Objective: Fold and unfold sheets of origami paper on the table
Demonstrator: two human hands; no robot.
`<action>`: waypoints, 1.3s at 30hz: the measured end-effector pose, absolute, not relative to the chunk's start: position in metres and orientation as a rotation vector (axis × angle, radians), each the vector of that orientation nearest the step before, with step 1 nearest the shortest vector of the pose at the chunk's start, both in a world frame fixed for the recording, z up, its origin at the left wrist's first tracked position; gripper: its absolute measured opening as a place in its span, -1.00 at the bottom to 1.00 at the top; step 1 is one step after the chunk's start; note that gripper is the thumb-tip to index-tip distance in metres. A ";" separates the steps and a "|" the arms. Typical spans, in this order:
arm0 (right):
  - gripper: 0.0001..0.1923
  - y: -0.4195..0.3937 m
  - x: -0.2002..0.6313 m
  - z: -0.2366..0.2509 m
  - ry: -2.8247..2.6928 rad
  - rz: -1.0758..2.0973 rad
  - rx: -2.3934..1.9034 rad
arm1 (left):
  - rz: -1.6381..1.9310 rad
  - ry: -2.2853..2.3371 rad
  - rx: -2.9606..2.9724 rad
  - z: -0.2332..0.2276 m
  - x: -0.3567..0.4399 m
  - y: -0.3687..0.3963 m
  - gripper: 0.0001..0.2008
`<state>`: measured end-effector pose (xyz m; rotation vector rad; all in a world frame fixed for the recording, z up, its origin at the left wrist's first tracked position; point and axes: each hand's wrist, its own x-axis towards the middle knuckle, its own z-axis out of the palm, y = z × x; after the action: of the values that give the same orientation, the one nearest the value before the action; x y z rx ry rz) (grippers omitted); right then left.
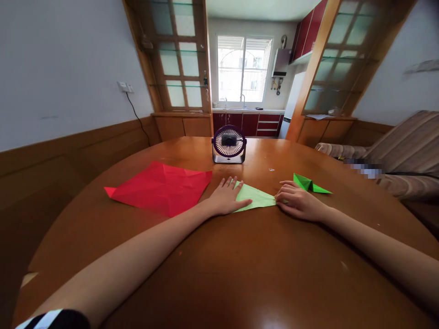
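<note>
A pale green sheet of folded paper (257, 198) lies on the table, wide at its left end and narrowing to a point at the right. My left hand (228, 196) rests flat across the wide end, fingers spread. At the narrow tip, the fingers of my right hand (297, 201) are closed together on the paper and hide its point. Just beyond my right hand stands a brighter green folded paper piece (310, 183) with raised flaps. To the left of my left hand is a large red sheet of paper (164, 187), creased, with one corner turned up.
The brown oval wooden table (219, 274) spreads under everything. A small dark fan (229, 142) stands near its far edge, beyond the papers. A tiny white scrap (271, 170) lies right of the fan. A striped sofa (404, 151) is at the right.
</note>
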<state>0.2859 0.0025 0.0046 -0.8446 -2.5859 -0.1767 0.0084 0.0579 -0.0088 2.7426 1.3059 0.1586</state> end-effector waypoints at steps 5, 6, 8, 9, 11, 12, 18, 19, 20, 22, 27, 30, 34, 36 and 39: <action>-0.80 0.000 0.292 0.010 -2.614 -0.250 -0.795 | 0.110 1.301 2.736 -0.006 0.006 0.060 -0.02; -0.79 0.000 0.293 0.010 -2.619 -0.262 -0.789 | 0.094 1.299 2.740 -0.005 0.005 0.060 -0.02; -0.76 0.000 0.294 0.010 -2.618 -0.277 -0.790 | 0.069 1.304 2.752 -0.003 0.004 0.059 -0.03; -0.75 0.001 0.295 0.010 -2.614 -0.282 -0.793 | 0.066 1.317 2.763 -0.002 0.004 0.059 -0.04; -0.74 0.002 0.295 0.008 -2.604 -0.288 -0.802 | 0.105 1.336 2.813 0.000 0.005 0.056 -0.09; -0.75 0.002 0.294 0.008 -2.599 -0.290 -0.805 | 0.148 1.319 2.859 0.000 0.005 0.054 -0.14; -0.81 0.005 0.289 0.004 -2.596 -0.299 -0.787 | 0.390 0.892 3.121 0.004 0.012 0.040 -0.57; -0.81 0.005 0.287 0.004 -2.594 -0.305 -0.777 | 0.385 0.874 3.133 0.004 0.012 0.040 -0.58; -0.81 0.005 0.286 0.003 -2.591 -0.308 -0.766 | 0.374 0.873 3.139 0.005 0.013 0.040 -0.59; -0.82 0.004 0.284 0.003 -2.583 -0.306 -0.746 | 0.351 0.891 3.145 0.005 0.014 0.042 -0.59; -0.81 0.004 0.281 0.002 -2.574 -0.287 -0.740 | 0.353 0.918 3.156 0.003 0.018 0.050 -0.56; -0.82 0.003 0.282 0.002 -2.572 -0.281 -0.756 | 0.387 0.976 3.148 0.000 0.020 0.051 -0.54; -0.82 0.004 0.282 0.001 -2.569 -0.278 -0.781 | 0.389 1.033 3.140 -0.002 0.020 0.051 -0.52; -0.81 0.003 0.282 0.001 -2.569 -0.278 -0.790 | 0.386 1.041 3.139 -0.002 0.020 0.050 -0.52; -0.82 0.003 0.281 0.000 -2.573 -0.276 -0.805 | 0.399 1.065 3.134 -0.001 0.020 0.049 -0.50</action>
<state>0.2809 0.0030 0.0003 -0.8052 -2.5728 -0.2763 0.0204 0.0489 -0.0010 3.1341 1.0654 0.3985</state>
